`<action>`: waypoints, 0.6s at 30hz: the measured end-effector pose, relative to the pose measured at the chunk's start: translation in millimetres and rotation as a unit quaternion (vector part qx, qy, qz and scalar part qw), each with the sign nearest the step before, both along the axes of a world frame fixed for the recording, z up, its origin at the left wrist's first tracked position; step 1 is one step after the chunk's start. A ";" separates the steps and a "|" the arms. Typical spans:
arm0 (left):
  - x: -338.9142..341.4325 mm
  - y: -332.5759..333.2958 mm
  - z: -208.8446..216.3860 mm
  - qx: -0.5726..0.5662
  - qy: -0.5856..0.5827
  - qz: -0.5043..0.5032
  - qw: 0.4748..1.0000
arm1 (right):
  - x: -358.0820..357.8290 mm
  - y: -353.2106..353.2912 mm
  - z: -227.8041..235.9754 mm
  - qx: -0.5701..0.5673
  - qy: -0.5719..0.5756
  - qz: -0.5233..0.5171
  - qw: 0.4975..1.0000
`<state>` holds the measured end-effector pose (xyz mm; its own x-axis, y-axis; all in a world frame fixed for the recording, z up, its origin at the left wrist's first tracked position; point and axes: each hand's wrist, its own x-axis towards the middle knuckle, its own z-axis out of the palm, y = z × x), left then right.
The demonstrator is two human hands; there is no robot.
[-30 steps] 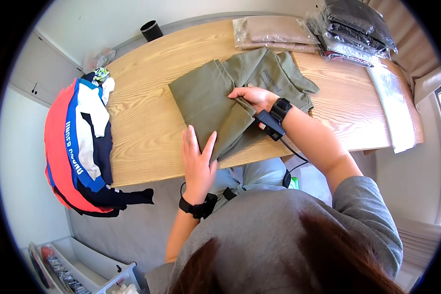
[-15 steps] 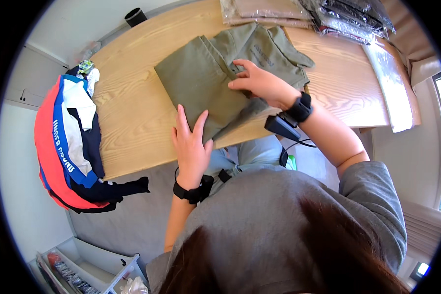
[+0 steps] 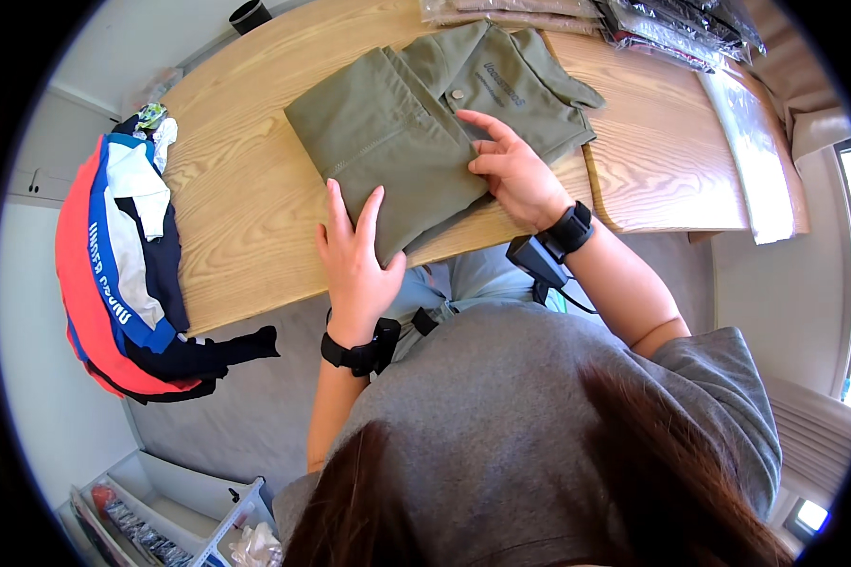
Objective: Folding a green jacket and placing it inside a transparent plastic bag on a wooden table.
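Note:
A folded olive-green collared jacket lies on the wooden table in front of me, with a button and small dark lettering on its upper side. My left hand rests at its near left part, fingers spread over the cloth. At the jacket's right edge is my right hand. Its index finger stretches over the front near the button, while the thumb and other fingers are partly bent and apart. Neither hand grips the cloth visibly. A black band with a small device sits on each wrist.
Several clothes in coral, blue, white and black hang over the left table edge. Plastic-wrapped garments are stacked far right, beside clear plastic sleeves. A black cup-shaped container stands beyond the far left edge. A white bin stands lower left.
My right hand has drawn back rightward off the jacket's middle, uncovering the button. The jacket's near edge has settled flatter. My left hand stays on the cloth, and the whole view has shifted slightly.

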<state>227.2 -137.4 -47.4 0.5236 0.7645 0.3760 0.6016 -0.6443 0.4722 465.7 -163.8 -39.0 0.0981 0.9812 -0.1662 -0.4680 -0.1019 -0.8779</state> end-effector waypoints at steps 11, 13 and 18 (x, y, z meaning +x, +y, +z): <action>-0.7 2.6 3.1 0.021 0.040 -0.010 0.999 | -24.8 -9.5 -1.8 0.140 -0.574 -0.164 0.790; -2.3 4.1 4.0 0.019 0.051 -0.013 0.998 | -32.8 -14.4 9.8 0.172 -0.725 -0.139 0.652; -14.4 14.8 4.5 -0.175 -0.139 -0.086 0.971 | -47.7 -34.1 3.2 0.166 -0.768 0.025 0.618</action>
<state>212.8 -122.6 -42.9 0.5709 0.7808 0.2538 0.3175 -0.4951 0.8087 418.0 -197.9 -35.8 -0.1427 0.9442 0.2969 0.9396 0.2235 -0.2593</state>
